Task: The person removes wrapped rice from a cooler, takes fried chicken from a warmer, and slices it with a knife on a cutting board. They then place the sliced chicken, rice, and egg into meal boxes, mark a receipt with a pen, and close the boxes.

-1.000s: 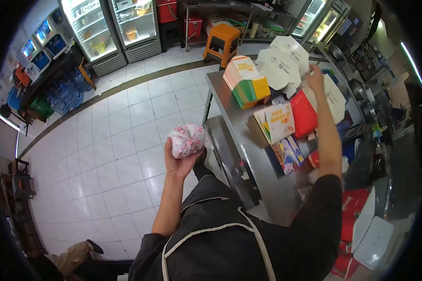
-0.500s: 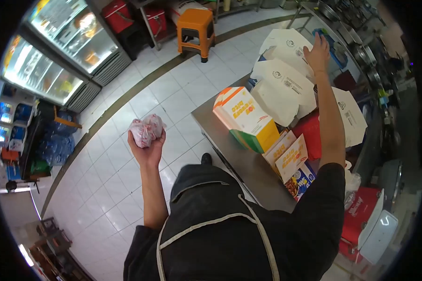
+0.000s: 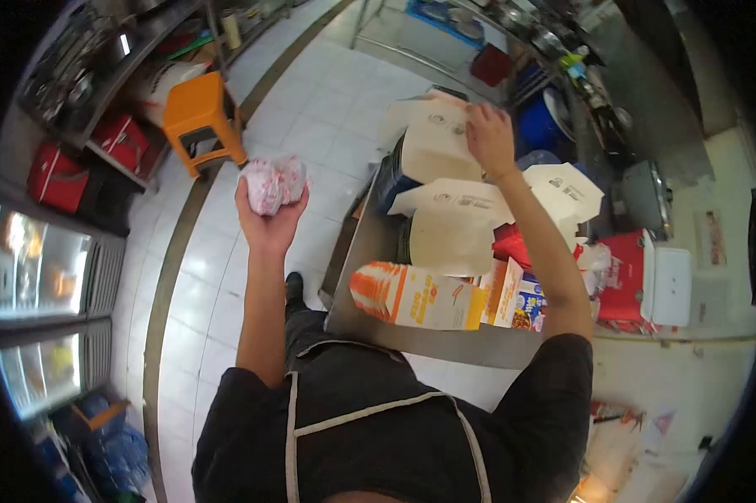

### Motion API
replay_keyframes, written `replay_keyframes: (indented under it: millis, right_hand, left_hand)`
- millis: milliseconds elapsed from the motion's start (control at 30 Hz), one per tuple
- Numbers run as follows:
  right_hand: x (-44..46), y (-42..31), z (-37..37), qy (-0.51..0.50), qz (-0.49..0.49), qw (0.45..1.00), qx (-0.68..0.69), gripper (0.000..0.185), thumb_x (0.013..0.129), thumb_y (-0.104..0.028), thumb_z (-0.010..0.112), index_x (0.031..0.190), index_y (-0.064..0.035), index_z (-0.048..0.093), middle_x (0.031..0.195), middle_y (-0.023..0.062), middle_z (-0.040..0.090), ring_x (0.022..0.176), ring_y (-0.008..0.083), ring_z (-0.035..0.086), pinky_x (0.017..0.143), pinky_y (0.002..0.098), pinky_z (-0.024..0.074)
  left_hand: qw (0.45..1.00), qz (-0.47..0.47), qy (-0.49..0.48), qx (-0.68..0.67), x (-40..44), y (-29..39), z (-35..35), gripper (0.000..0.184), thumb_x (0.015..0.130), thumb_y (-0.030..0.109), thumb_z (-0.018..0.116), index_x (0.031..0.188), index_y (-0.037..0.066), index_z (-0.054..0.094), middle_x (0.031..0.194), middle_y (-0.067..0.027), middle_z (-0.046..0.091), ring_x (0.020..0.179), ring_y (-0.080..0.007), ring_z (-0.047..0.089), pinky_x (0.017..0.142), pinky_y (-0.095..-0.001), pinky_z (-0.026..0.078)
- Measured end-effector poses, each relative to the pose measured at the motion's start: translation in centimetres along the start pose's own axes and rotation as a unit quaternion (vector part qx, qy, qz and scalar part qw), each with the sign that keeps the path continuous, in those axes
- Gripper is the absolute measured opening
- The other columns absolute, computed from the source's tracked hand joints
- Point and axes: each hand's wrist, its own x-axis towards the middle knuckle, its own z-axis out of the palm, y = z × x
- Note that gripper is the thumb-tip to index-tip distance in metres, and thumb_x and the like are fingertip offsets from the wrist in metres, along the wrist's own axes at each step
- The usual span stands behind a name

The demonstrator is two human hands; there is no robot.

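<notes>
My left hand [image 3: 275,225] is wrapped from below around two small white-and-red bundles [image 3: 273,184] in thin plastic, held over the floor beside the table. What is inside them cannot be made out. Over the table, my right hand [image 3: 490,141] is at the right edge of the raised flap of the farthest white carton [image 3: 437,138]. Its fingers are loosely bent and a little apart; whether they press on the flap is unclear. Nearer stands a second open white carton [image 3: 453,239], and a third white flap [image 3: 565,191] rises beyond my right forearm.
On the steel table [image 3: 370,335] lie a stack of orange-and-yellow printed boxes [image 3: 420,295], a blue printed box [image 3: 530,306] and a red item [image 3: 510,245]. An orange stool [image 3: 198,113] stands on the floor. A red cooler [image 3: 625,281] is at the right, lit fridges [image 3: 38,264] at the left.
The view has swung to the right, so the table and cartons appear turned. My left hand still holds the bundles, and my right hand stays by the far carton's flap, its fingers more bent.
</notes>
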Motion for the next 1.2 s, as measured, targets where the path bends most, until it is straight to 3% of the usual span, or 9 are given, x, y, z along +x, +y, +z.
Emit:
replay_keyframes:
  millis: [200, 333, 500, 633, 700, 833, 967, 1033, 1200]
  right_hand:
    - [-0.9, -2.4, -1.8, -0.004, 0.006, 0.998, 0.056, 0.03, 0.078, -0.007, 0.059, 0.108, -0.0071, 0.058, 0.117, 0.0115, 0.059, 0.102, 0.032, 0.058, 0.088, 0.043, 0.0466]
    - [0.2, -3.2, -2.4, -0.054, 0.003, 0.995, 0.085, 0.026, 0.08, -0.009, 0.059, 0.106, -0.0077, 0.061, 0.116, 0.0114, 0.059, 0.101, 0.0317, 0.059, 0.086, 0.0422, 0.0484]
    - [1.9, -1.5, -1.6, -0.357, 0.14, 0.923, 0.032, 0.022, 0.082, -0.017, 0.063, 0.101, -0.0132, 0.07, 0.113, 0.0077, 0.064, 0.111, 0.0297, 0.056, 0.092, 0.0462, 0.0452]
    - [1.5, -0.9, -2.8, -0.255, 0.076, 0.963, 0.026, 0.025, 0.081, -0.012, 0.061, 0.103, -0.0146, 0.071, 0.113, 0.0074, 0.064, 0.121, 0.0301, 0.05, 0.102, 0.052, 0.0356]
    - [1.7, -1.7, -2.4, -0.225, 0.058, 0.972, 0.027, 0.026, 0.08, -0.009, 0.061, 0.103, -0.0153, 0.071, 0.119, 0.0064, 0.063, 0.126, 0.028, 0.046, 0.106, 0.0561, 0.0285]
    - [3.3, -0.7, -2.9, -0.213, -0.012, 0.976, 0.035, 0.029, 0.073, -0.009, 0.063, 0.099, -0.0168, 0.073, 0.115, 0.0067, 0.066, 0.123, 0.0286, 0.049, 0.104, 0.0491, 0.0343]
    - [5.1, 0.1, -7.5, -0.175, 0.012, 0.983, 0.059, 0.037, 0.067, 0.003, 0.056, 0.098, -0.0104, 0.071, 0.107, 0.0036, 0.068, 0.114, 0.0294, 0.055, 0.1, 0.0414, 0.0396]
    - [6.6, -0.6, -11.3, -0.159, 0.0, 0.986, 0.05, 0.037, 0.067, 0.005, 0.055, 0.097, -0.0099, 0.071, 0.107, 0.0041, 0.068, 0.112, 0.0295, 0.056, 0.099, 0.0421, 0.0404]
    - [4.7, -0.9, -21.5, -0.053, 0.014, 0.998, -0.005, 0.037, 0.068, 0.007, 0.054, 0.1, -0.0053, 0.068, 0.111, 0.0076, 0.066, 0.108, 0.029, 0.057, 0.097, 0.0419, 0.0426]
  left_hand:
    - [0.969, -0.145, -0.199, -0.011, 12.9, -5.1, 11.5, 0.047, 0.086, 0.046, 0.059, 0.122, 0.016, 0.053, 0.131, -0.0122, 0.051, 0.126, -0.035, 0.045, 0.102, -0.0562, 0.037]
    - [0.94, -0.253, -0.199, 0.112, 18.8, -13.6, 15.4, 0.056, 0.081, 0.05, 0.065, 0.124, 0.017, 0.053, 0.124, -0.0099, 0.057, 0.116, -0.0317, 0.053, 0.1, -0.0552, 0.036]
    - [0.925, -0.259, -0.162, 0.228, 21.3, -19.1, 15.3, 0.065, 0.073, 0.054, 0.069, 0.125, 0.019, 0.052, 0.123, -0.0087, 0.058, 0.113, -0.0306, 0.054, 0.103, -0.0589, 0.025]
    - [0.926, -0.28, -0.109, 0.229, 21.5, -18.3, 15.8, 0.054, 0.071, 0.051, 0.073, 0.116, 0.024, 0.058, 0.108, -0.0017, 0.061, 0.105, -0.0252, 0.056, 0.089, -0.0573, 0.033]
    - [0.92, -0.313, -0.065, 0.225, 21.1, -18.3, 16.4, 0.067, 0.07, 0.06, 0.067, 0.123, 0.02, 0.055, 0.118, -0.0072, 0.061, 0.114, -0.0293, 0.053, 0.104, -0.0614, 0.016]
    - [0.937, -0.309, -0.083, 0.142, 21.7, -19.7, 16.0, 0.054, 0.073, 0.055, 0.067, 0.11, 0.017, 0.058, 0.099, -0.0092, 0.065, 0.093, -0.0328, 0.062, 0.082, -0.0643, 0.044]
    - [0.945, -0.245, -0.04, 0.213, 21.5, -17.7, 16.4, 0.051, 0.074, 0.051, 0.066, 0.107, 0.013, 0.057, 0.096, -0.0107, 0.063, 0.089, -0.0345, 0.062, 0.071, -0.0642, 0.049]
    - [0.914, -0.347, -0.185, 0.102, 22.8, -17.7, 15.6, 0.054, 0.069, 0.051, 0.072, 0.106, 0.015, 0.059, 0.093, -0.0068, 0.063, 0.081, -0.0269, 0.063, 0.062, -0.0517, 0.05]
    - [0.922, -0.342, -0.144, 0.112, 19.6, -13.2, 19.7, 0.056, 0.073, 0.053, 0.067, 0.112, 0.014, 0.056, 0.108, -0.0111, 0.058, 0.1, -0.0348, 0.056, 0.083, -0.0567, 0.046]
